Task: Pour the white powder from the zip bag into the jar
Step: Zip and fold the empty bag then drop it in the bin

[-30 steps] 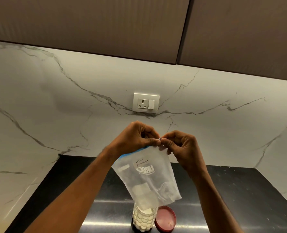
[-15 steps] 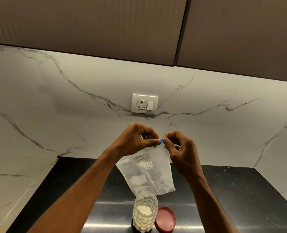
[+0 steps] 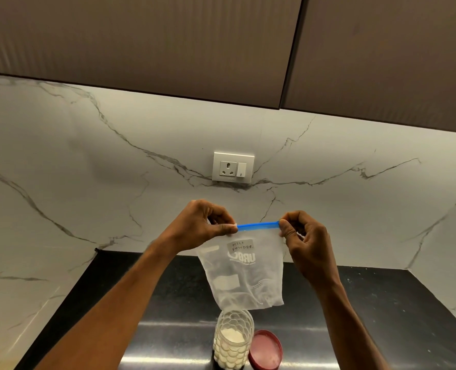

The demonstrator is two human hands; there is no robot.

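A clear zip bag [image 3: 244, 276] labelled "milk powder" hangs upright in the air, looking nearly empty with white dust on its walls. Its blue zip strip runs level between my hands. My left hand [image 3: 203, 225] pinches the strip's left end and my right hand [image 3: 303, 240] pinches its right end. Directly below the bag stands an open textured glass jar [image 3: 233, 340] on the black counter, partly filled with white powder.
A red jar lid [image 3: 265, 349] lies upside down right of the jar. The black counter [image 3: 381, 316] ends at a marble wall with a socket [image 3: 233, 166]. Brown cabinets [image 3: 168, 44] hang overhead.
My hands have moved apart along the top of the bag, exposing the blue zip strip stretched between them. The bag has risen slightly and hangs straighter above the jar.
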